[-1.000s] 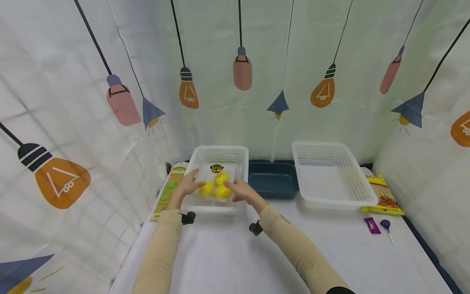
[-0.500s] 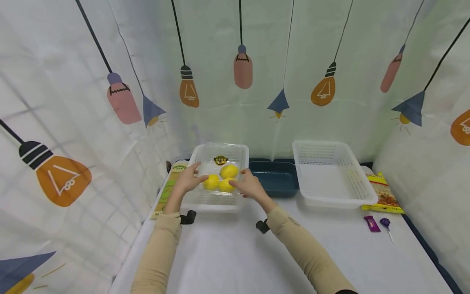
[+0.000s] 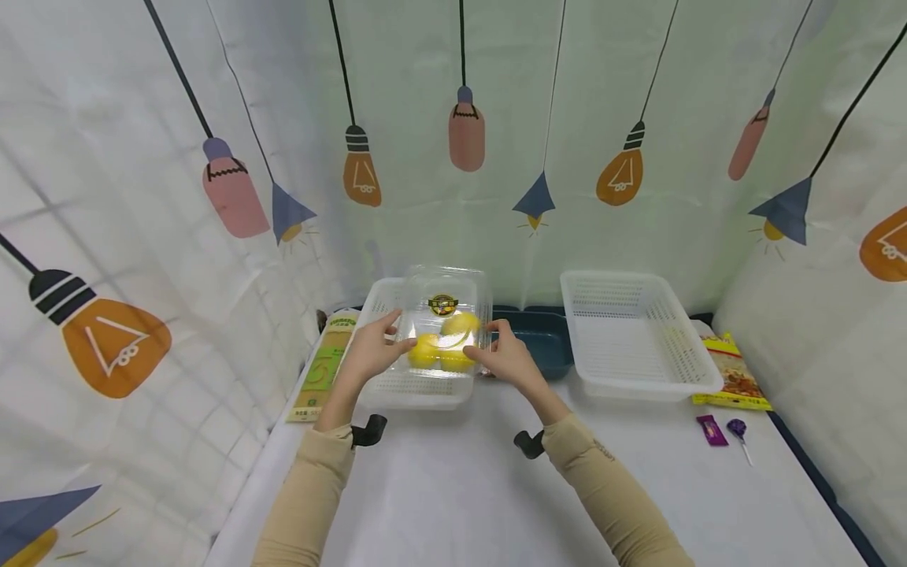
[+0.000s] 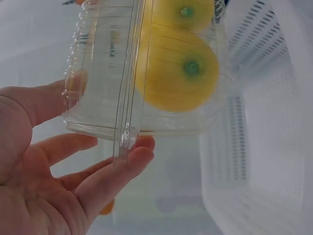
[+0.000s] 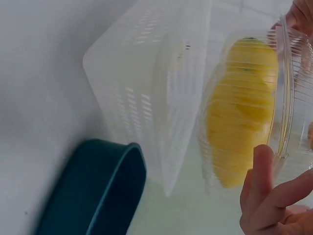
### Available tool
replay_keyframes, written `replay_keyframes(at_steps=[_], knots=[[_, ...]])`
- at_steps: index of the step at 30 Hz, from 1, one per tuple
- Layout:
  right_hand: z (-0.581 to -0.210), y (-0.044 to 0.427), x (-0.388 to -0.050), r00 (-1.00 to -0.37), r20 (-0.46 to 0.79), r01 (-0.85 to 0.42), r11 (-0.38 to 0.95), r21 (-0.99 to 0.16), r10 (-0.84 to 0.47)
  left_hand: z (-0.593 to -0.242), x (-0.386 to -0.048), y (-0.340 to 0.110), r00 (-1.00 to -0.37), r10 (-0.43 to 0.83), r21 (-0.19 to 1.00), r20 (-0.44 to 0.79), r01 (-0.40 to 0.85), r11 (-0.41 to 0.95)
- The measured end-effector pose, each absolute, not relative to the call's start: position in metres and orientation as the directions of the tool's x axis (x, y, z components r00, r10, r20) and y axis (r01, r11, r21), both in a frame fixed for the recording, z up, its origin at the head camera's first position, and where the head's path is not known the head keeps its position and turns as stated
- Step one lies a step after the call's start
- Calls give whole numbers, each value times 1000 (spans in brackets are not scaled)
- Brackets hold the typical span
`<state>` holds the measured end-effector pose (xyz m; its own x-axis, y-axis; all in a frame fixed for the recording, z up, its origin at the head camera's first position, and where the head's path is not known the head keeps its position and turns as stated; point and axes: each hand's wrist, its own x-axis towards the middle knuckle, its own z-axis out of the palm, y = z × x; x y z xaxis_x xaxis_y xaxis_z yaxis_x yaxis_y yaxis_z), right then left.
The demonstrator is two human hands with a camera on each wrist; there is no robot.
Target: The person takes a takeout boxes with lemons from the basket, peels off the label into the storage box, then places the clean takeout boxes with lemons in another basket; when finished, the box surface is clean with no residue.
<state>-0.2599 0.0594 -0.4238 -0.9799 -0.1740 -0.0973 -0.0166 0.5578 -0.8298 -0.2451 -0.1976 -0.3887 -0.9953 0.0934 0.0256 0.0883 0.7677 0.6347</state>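
Note:
A clear plastic clamshell box (image 3: 442,321) with yellow fruits (image 3: 460,324) inside is held up over the left white basket (image 3: 418,398). The left hand (image 3: 370,348) grips its left side; in the left wrist view the thumb lies on one face and the fingertips (image 4: 142,154) touch the rim. The right hand (image 3: 512,358) grips the opposite side, with fingers (image 5: 263,161) at the box's rim in the right wrist view. The box's lid is closed, and a dark and yellow label (image 3: 442,305) shows on it.
A dark teal tray (image 3: 542,339) stands between the left basket and another white basket (image 3: 638,339). Far left lies a green and yellow packet (image 3: 322,370); at right are a yellow snack bag (image 3: 735,374), a purple-wrapped candy (image 3: 712,431) and a lollipop (image 3: 737,428).
Both hands have lifted the clear box out of the left basket and moved it slightly right and up. The baskets and tray have stayed in place.

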Motion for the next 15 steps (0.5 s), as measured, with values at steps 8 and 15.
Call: replay_keyframes(at_steps=[8,15], knots=[[-415,91,-233,-986,-53,-47,575,-817,-157,-388,-227,-173,-983,162,660,91,181,729],[-419,124,-204,-989,-36,-58,613,-788,-140,-405,-209,-145,-981,157,699,112,190,690]])
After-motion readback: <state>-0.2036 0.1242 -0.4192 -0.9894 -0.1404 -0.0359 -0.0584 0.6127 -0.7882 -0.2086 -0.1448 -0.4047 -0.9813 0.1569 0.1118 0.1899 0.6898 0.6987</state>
